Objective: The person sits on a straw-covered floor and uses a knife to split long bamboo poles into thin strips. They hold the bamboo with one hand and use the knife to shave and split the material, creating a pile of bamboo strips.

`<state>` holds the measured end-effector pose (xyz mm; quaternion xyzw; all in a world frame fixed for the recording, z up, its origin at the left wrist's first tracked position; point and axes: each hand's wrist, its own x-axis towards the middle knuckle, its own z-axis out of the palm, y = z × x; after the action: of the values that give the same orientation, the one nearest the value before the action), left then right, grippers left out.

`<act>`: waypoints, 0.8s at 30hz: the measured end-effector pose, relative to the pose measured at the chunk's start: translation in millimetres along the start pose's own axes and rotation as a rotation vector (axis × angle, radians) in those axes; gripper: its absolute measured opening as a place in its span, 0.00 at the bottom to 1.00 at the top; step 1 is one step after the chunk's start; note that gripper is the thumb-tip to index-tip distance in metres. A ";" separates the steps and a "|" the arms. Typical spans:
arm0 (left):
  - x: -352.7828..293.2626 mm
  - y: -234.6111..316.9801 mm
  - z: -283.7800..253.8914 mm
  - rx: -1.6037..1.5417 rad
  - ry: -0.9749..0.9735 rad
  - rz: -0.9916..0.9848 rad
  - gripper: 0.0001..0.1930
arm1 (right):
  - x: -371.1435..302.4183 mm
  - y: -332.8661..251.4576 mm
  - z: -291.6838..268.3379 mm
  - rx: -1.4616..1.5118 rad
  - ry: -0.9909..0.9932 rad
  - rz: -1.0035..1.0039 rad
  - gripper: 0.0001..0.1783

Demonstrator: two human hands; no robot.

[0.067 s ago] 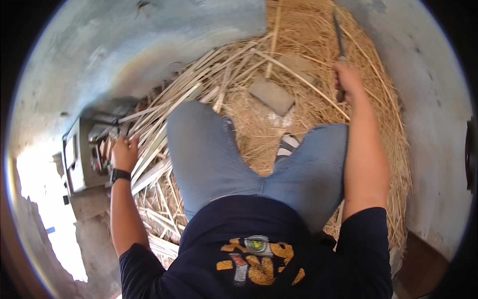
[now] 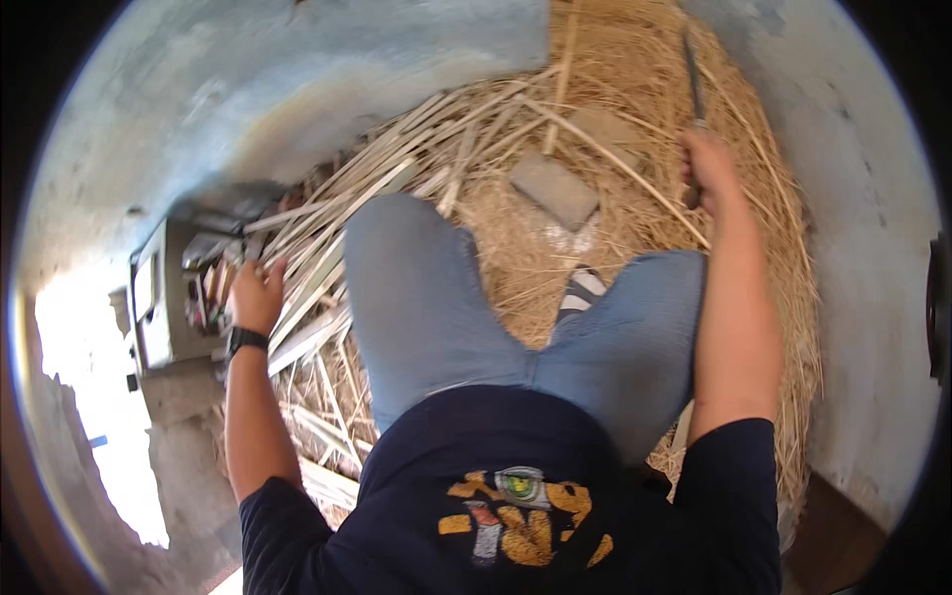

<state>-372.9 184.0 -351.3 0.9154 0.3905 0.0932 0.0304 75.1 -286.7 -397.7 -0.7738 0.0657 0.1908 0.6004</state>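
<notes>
My right hand (image 2: 709,171) is closed around the handle of a long knife (image 2: 692,77), its dark, narrow blade pointing away from me over the straw. On the other side, my left hand (image 2: 258,296), with a dark watch (image 2: 246,340) at the wrist, hovers by a heap of pale split wood strips (image 2: 315,268). Its thumb stands apart from the fingers and I see nothing held in it, though the fingertips are partly hidden. A grey brick-like block (image 2: 555,190) lies on the floor beyond my knees.
Straw and shavings (image 2: 635,59) cover the floor up to the right wall (image 2: 863,248). At the left, an open-fronted box (image 2: 174,297) holds small items. A blue-grey wall (image 2: 297,79) runs behind the strips. A striped shoe (image 2: 582,290) shows between my legs.
The whole view has shifted slightly, so things appear a little further right. My right hand keeps its hold on the knife; the left thumb sticks up a bit more.
</notes>
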 end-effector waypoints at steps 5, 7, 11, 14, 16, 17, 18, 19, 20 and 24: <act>7.2 -7.1 -0.8 -0.094 0.113 -0.027 0.25 | -6.4 -5.1 2.6 -0.042 -0.013 -0.008 0.09; 10.8 -15.8 10.5 -0.232 0.068 -0.099 0.25 | 0.6 -2.2 4.1 -0.021 -0.017 -0.008 0.09; 7.6 -32.5 21.1 -0.763 -0.369 -0.195 0.21 | 3.0 2.1 5.3 -0.063 -0.025 0.037 0.09; 8.2 -31.8 14.8 -1.071 -0.630 -0.199 0.20 | -4.8 1.8 8.0 -0.093 -0.008 0.037 0.09; 8.2 -31.7 13.2 -1.111 -0.697 -0.160 0.24 | -3.7 3.3 6.9 -0.130 0.003 0.018 0.10; 9.6 -30.7 13.3 -1.126 -0.719 -0.148 0.27 | -5.1 1.9 6.7 -0.148 0.012 0.008 0.11; 11.0 -30.1 13.3 -1.141 -0.740 -0.137 0.30 | -5.8 0.4 7.4 -0.132 -0.006 0.026 0.11; 12.1 -31.8 12.9 -1.155 -0.761 -0.125 0.33 | -6.7 0.6 9.3 -0.137 -0.011 0.030 0.11; 15.3 -33.9 12.7 -1.206 -0.814 -0.146 0.35 | -7.5 -0.6 10.2 -0.139 -0.011 0.031 0.11; 18.8 -35.3 10.7 -1.258 -0.827 -0.204 0.35 | -9.8 -4.7 19.0 -0.201 0.019 0.023 0.09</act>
<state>-383.1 222.2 -363.5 0.6451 0.3034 -0.0558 0.6991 63.6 -268.5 -393.7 -0.8311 0.0607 0.1959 0.5169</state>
